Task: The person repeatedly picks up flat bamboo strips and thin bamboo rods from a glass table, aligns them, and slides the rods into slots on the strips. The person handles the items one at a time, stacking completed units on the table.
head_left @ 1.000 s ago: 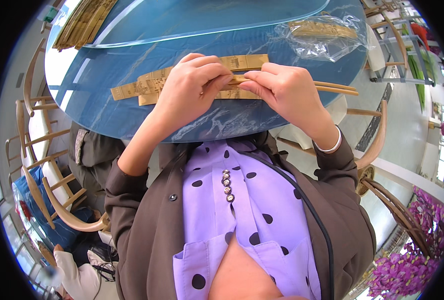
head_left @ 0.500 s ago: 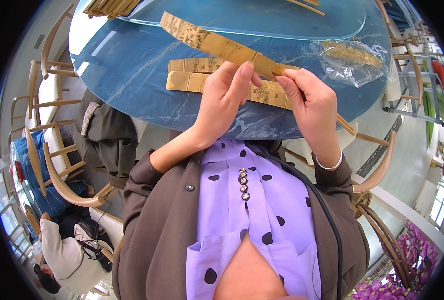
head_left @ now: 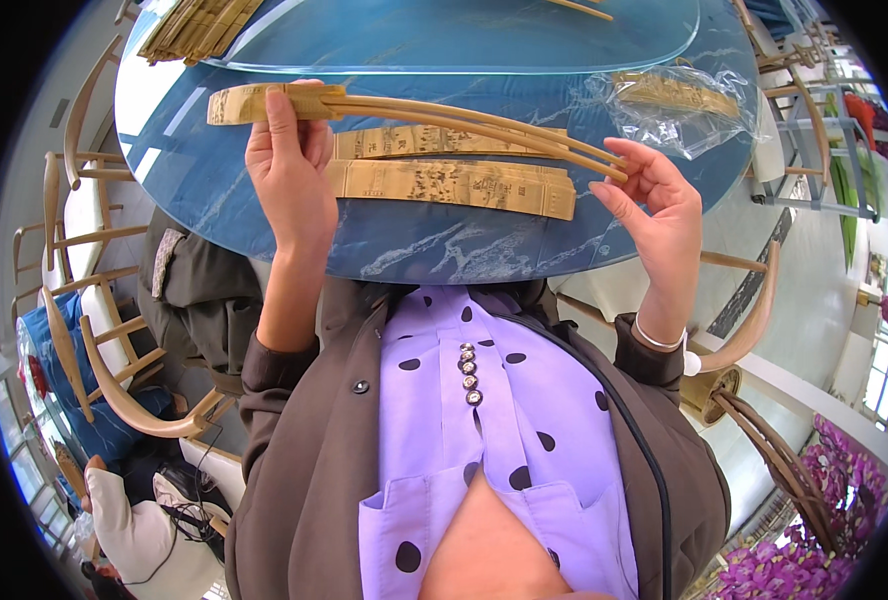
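Note:
My left hand (head_left: 294, 180) pinches a tan printed paper chopstick sleeve (head_left: 236, 105) above the table's near left part. From the sleeve's right end a pair of wooden chopsticks (head_left: 464, 118) runs across to the right; their other ends are hidden inside the paper. At the bare ends of the chopsticks, the thumb and fingers of my right hand (head_left: 664, 205) close lightly round them. Below the chopsticks two more paper sleeves lie flat: a nearer sleeve (head_left: 454, 187) and a farther sleeve (head_left: 394, 142), partly covered by the chopsticks.
The blue marbled table (head_left: 404, 245) carries a raised glass turntable (head_left: 464, 40). A stack of paper sleeves (head_left: 194, 30) sits at the far left. On the right lies a clear plastic bag (head_left: 679, 110) with sleeves inside. Wooden chairs (head_left: 134, 400) stand around.
My left hand has moved left with the sleeve, and my right hand slightly right and down. The chopsticks, mostly hidden behind my right hand before, now stretch between both hands with one end in the sleeve.

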